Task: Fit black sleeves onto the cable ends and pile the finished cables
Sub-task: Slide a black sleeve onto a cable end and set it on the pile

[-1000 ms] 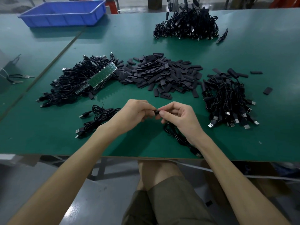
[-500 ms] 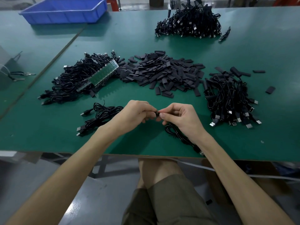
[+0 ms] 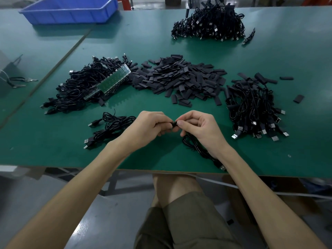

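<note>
while both hands stay pinched together above the near part of the tabletop [image 3: 53, 144], we log almost no change over the last second: same spot, same grip.
item: left hand [image 3: 149, 128], fingers curled, pinching a small dark piece [image 3: 173, 123] at the fingertips. we take it for a sleeve, though it is too small to be sure.
item: right hand [image 3: 201, 130], thumb and forefinger pinching the cable [image 3: 197, 150] by its end, which meets that piece. the rest of the cable trails under the wrist to the tabletop edge.
item: heap of loose sleeves [image 3: 179, 81], mid-tabletop, well apart from the hands.
item: small cable bundle [image 3: 111, 126], just beside the left hand.
we judge this one fitting is slow work, not yet seated, with piling still to come.
</note>
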`<state>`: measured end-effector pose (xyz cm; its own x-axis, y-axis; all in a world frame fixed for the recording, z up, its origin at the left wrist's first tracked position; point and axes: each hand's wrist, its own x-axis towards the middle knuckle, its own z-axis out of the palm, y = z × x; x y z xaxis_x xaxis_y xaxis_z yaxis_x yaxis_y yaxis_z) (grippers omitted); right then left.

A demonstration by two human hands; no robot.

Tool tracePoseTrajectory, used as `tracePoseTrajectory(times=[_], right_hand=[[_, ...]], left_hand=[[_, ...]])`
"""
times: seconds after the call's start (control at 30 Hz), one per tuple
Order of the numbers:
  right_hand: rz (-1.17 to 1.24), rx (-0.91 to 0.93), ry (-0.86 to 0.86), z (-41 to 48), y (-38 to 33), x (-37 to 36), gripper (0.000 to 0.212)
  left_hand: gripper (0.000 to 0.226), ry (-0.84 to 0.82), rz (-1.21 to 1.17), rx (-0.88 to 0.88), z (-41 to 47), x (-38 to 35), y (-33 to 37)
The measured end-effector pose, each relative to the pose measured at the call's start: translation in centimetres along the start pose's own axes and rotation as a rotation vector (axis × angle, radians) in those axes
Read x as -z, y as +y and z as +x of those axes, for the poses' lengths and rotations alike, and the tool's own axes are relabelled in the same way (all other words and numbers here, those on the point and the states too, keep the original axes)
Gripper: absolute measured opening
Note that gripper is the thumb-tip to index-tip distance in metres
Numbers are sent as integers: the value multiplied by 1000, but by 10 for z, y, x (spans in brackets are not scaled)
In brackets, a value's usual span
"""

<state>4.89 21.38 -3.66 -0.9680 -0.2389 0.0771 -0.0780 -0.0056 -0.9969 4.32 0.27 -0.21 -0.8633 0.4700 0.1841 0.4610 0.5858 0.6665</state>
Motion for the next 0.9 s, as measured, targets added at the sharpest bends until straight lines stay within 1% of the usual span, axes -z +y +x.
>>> tracePoseTrajectory(times=[0.23,0.53,0.63,0.77,0.9], right_hand=[[22,12,-10,-1,-1,0,3],[-1,43,-55,-2,-3,-1,8],[-6,43,-60,-2,-2,-1,9],[-15,40,-70,-2,-3,-2,7],[7,34,-57,-3,-3,-3,6]], left_hand=[[13,-19,-22,11,0,0,-2],[13,-41,-201,103,-2,-3,-11],[12,-53,-292,114,-2,-3,-13],[12,-63,-333,114,1,-4,-17],[14,-7,-392,102,-1,-10,-19]])
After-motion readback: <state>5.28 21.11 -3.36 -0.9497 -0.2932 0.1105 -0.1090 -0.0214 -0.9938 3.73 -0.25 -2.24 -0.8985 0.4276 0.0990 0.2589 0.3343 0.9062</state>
